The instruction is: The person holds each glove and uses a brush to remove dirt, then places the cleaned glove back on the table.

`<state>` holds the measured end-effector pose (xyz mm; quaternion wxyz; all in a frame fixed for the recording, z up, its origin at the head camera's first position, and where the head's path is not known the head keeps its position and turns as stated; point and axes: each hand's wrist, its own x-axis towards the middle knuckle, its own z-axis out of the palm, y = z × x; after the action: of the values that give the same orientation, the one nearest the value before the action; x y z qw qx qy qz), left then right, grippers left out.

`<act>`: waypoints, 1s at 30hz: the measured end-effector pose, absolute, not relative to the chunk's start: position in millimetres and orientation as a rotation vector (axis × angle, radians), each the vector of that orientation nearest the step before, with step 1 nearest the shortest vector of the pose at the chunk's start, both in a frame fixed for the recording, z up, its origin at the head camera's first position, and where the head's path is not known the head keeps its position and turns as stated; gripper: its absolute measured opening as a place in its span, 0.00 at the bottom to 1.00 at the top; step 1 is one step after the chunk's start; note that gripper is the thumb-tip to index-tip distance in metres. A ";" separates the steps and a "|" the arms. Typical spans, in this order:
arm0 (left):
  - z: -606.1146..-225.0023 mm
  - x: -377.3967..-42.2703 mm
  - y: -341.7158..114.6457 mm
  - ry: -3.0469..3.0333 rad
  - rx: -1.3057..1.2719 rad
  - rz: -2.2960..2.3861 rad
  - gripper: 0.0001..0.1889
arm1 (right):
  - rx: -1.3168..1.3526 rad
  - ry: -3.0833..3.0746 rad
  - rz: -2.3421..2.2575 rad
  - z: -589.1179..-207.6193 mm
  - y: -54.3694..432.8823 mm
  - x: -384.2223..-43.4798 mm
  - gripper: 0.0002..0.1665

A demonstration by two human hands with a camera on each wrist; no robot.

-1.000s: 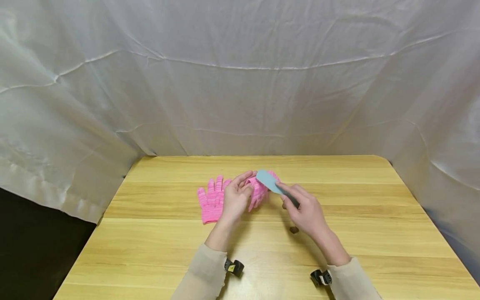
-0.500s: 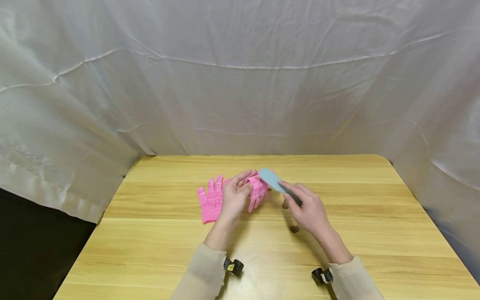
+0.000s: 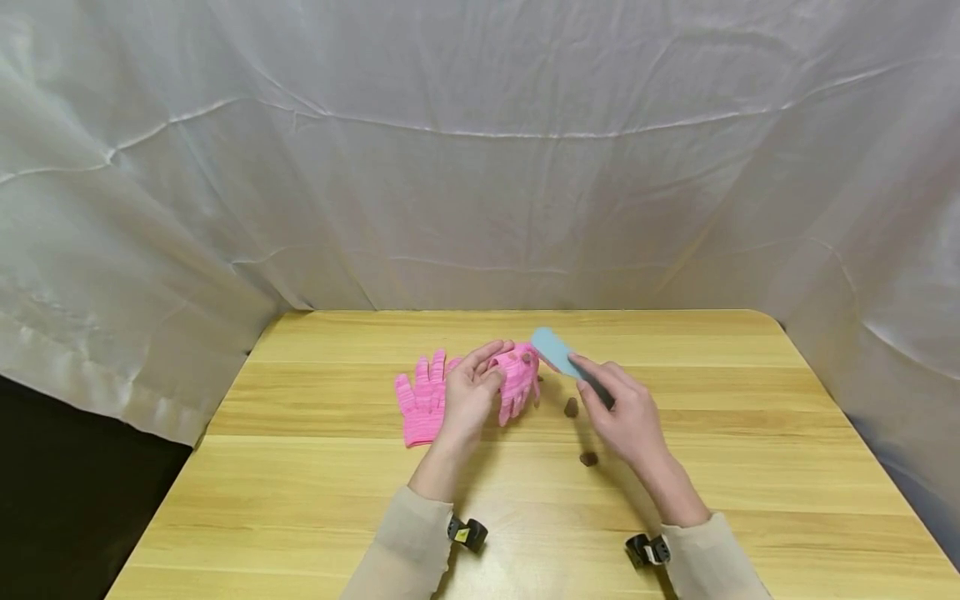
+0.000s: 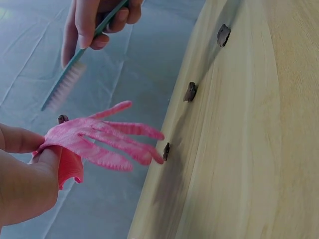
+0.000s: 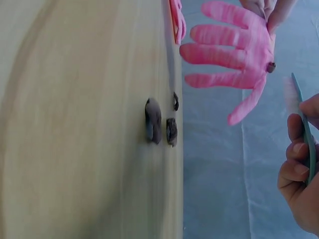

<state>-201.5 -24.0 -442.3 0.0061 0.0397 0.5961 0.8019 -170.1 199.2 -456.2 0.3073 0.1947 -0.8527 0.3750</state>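
Between thumb and fingers, my left hand [image 3: 468, 400] pinches a pink knitted glove [image 3: 516, 385] near its cuff, holding it above the table with its fingers dangling. A small dark brown lump [image 4: 63, 119] sits on the glove's upper side, also visible in the right wrist view. My right hand [image 3: 626, 417] grips a light blue brush [image 3: 553, 350] by its handle. Its pale bristles [image 4: 67, 87] face the glove, with a gap between them in the left wrist view. A second pink glove [image 3: 423, 404] lies flat on the table, partly hidden behind my left hand.
Several dark brown lumps lie on the wooden table [image 3: 750, 467], including one lump [image 3: 572, 407] left of my right hand and another lump [image 3: 588, 459] nearer me. A grey-white curtain [image 3: 480, 208] surrounds the table's back and sides. Black cameras [image 3: 468, 533] are strapped to both wrists.
My right hand has drawn the brush up and to the right, off the held glove. The brown lump on the glove has come into view. My left hand has hardly moved.
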 end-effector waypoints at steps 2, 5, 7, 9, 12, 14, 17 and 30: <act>-442.4 -201.6 -23.9 1.870 0.126 2.510 0.25 | 0.555 -2.232 1.009 -455.1 196.7 -169.9 0.26; -442.0 -201.2 -23.5 1.878 0.131 2.502 0.25 | 0.622 -2.231 1.034 -455.2 192.7 -168.8 0.25; -441.8 -201.0 -23.3 1.879 0.138 2.496 0.25 | 0.645 -2.246 1.048 -456.2 190.6 -168.0 0.25; -441.5 -200.5 -23.4 1.881 0.140 2.490 0.25 | 0.644 -2.268 1.058 -457.8 189.7 -167.2 0.25; -441.3 -200.5 -23.9 1.877 0.135 2.493 0.26 | 0.621 -2.288 1.074 -459.7 190.0 -166.5 0.25; -441.3 -200.9 -24.4 1.875 0.129 2.498 0.26 | 0.613 -2.293 1.082 -460.4 190.8 -166.4 0.25; -441.1 -201.5 -25.1 1.872 0.126 2.500 0.26 | 0.606 -2.298 1.076 -461.0 192.2 -166.6 0.23; -438.7 -202.8 -28.1 1.888 0.058 2.527 0.26 | 0.512 -2.359 0.925 -461.1 201.7 -170.3 0.24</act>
<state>-202.8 -28.1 -438.7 -0.0066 0.0182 0.5985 0.8009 -170.3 201.7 -461.1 0.2746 0.1905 -0.8775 0.3440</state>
